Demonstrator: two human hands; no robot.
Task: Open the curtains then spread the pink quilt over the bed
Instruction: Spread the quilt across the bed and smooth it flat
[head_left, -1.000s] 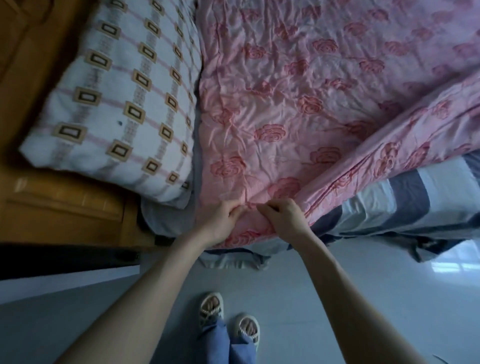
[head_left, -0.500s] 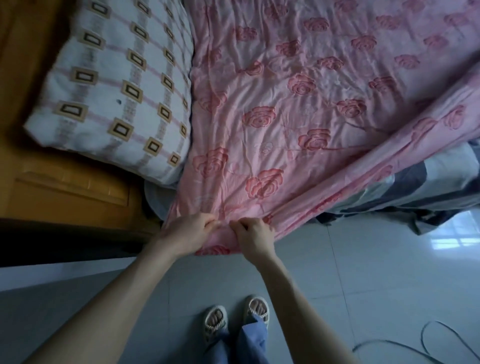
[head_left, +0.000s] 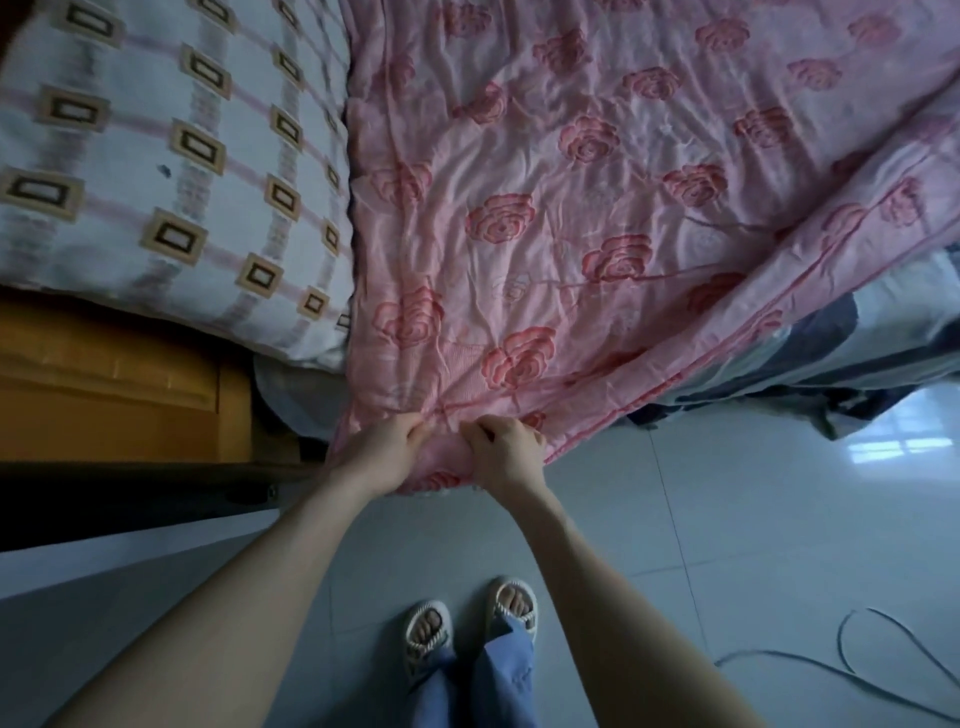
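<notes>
The pink quilt (head_left: 597, 197) with a red rose pattern lies spread across the bed, and its near corner hangs past the bed's edge. My left hand (head_left: 382, 452) and my right hand (head_left: 504, 449) both grip that corner, close together, fingers closed on the fabric. The quilt's right edge runs diagonally up to the right, leaving the grey and white striped sheet (head_left: 852, 338) bare below it. No curtains are in view.
A white pillow (head_left: 171, 171) with brown squares lies left of the quilt. A wooden headboard or cabinet (head_left: 109, 389) stands below it. My sandalled feet (head_left: 467, 618) stand on the grey tiled floor. A dark cable (head_left: 852, 660) loops on the floor at right.
Both hands have pulled the quilt corner toward me and down past the bed's edge, so the quilt now covers more of the striped sheet. I have stepped back slightly.
</notes>
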